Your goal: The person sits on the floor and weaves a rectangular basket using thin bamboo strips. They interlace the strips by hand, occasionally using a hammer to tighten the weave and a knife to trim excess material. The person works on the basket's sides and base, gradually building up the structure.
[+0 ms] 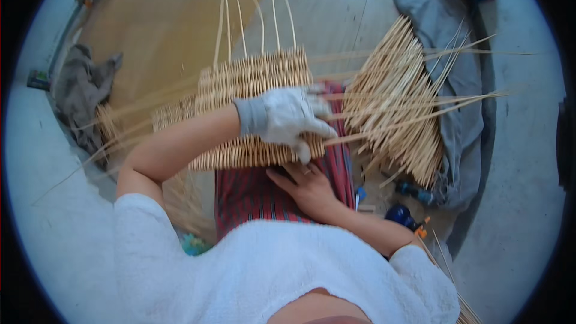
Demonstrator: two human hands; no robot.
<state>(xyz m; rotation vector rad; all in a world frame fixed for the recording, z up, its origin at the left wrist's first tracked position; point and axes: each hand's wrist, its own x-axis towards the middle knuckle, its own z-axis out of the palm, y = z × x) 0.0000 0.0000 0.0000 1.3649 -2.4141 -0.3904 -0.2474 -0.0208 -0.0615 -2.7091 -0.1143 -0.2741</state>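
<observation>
A woven wicker panel [252, 78] lies across my lap, with long thin stakes rising from its far edge. My left hand [287, 115], in a white glove with a grey cuff, reaches over the panel to its right side. Its index finger and thumb are spread apart beside a loose willow rod [414, 119]; the other fingers are blurred. My bare right hand [312, 191], with a ring, grips the panel's near edge at the lower right. Its thumb lies apart, and its fingertips are partly hidden under the panel and glove.
On the right, a thick pile of cut rods [393, 108] rests on a grey cloth [462, 138]. Loose rods stick out both sides of the panel. Another grey cloth [84, 84] lies at left. A dark blue tool with orange parts [403, 216] sits near my right elbow.
</observation>
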